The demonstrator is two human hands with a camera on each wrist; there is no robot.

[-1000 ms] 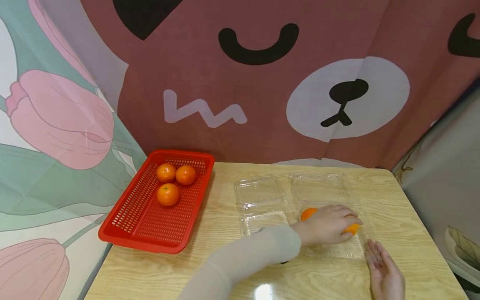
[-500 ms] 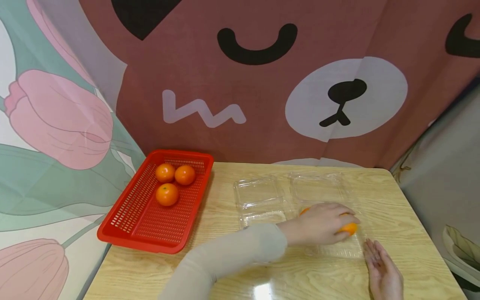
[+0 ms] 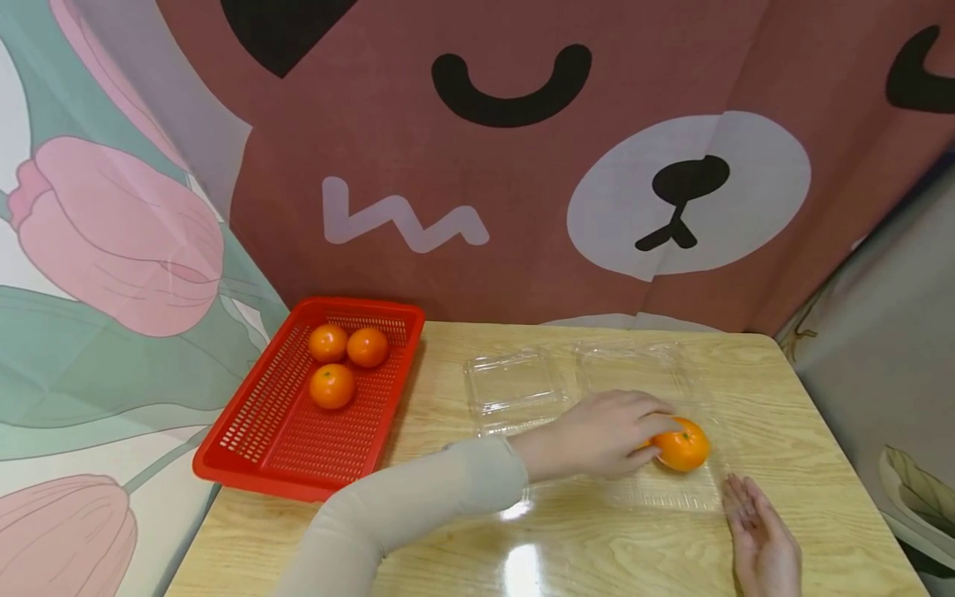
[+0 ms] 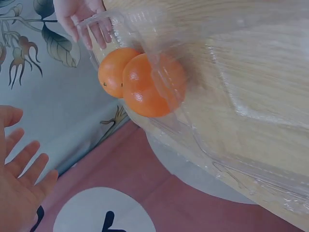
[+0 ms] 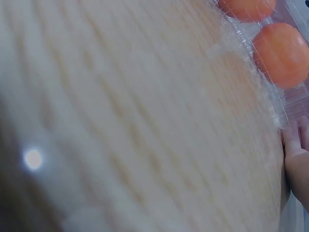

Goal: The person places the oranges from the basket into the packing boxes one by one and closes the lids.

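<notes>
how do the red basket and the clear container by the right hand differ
The red basket is opaque with slotted walls, while the clear plastic container lets the wood grain show through. The basket holds three oranges; the container holds two oranges. The basket has no lid, whereas the container has one folded open. Both rest on the wooden table.

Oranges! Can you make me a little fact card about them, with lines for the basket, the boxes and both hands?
Basket: red, holding three oranges
Left box: clear, partly hidden by the sleeve
Right box: clear, two oranges inside
Left hand: fingers spread, holding nothing
Right hand: fingers at the right box's edge
Oranges in view: five
</notes>
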